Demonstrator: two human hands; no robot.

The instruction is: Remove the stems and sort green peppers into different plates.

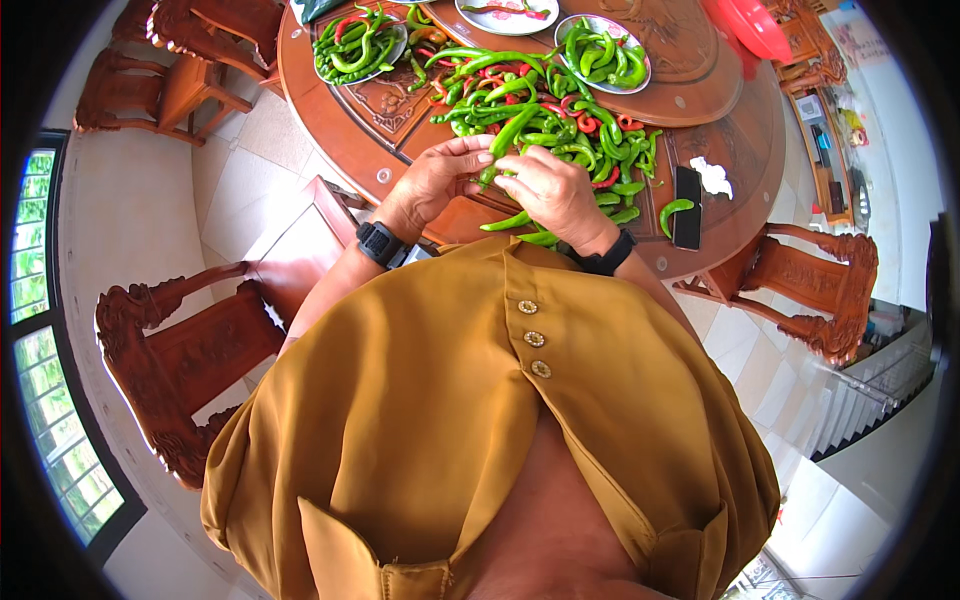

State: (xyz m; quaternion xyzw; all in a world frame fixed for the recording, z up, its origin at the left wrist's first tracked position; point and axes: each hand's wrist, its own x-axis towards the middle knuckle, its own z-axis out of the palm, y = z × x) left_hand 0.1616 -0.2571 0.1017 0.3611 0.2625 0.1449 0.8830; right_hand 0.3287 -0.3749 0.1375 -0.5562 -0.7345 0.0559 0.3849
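Observation:
My left hand [442, 176] pinches a green chili pepper [512, 132] between thumb and fingertips near its lower end. My right hand [551, 187] is close beside it, fingers curled at the same pepper's lower end; whether it grips the pepper is hard to tell. Beyond and under both hands spreads a heap of green and red chili peppers [540, 105] on the carved wooden table [337, 127]. A few green peppers [510, 222] lie nearer my body, between my wrists.
Plates of green peppers stand at the back left [397, 52] and back right [641, 84]; another plate [510, 22] holds red peppers. To the right lie a smartphone [688, 217], a green pepper [673, 214] touching it and crumpled white tissue [712, 178]. A red basin [750, 30] and carved chairs [202, 337] surround.

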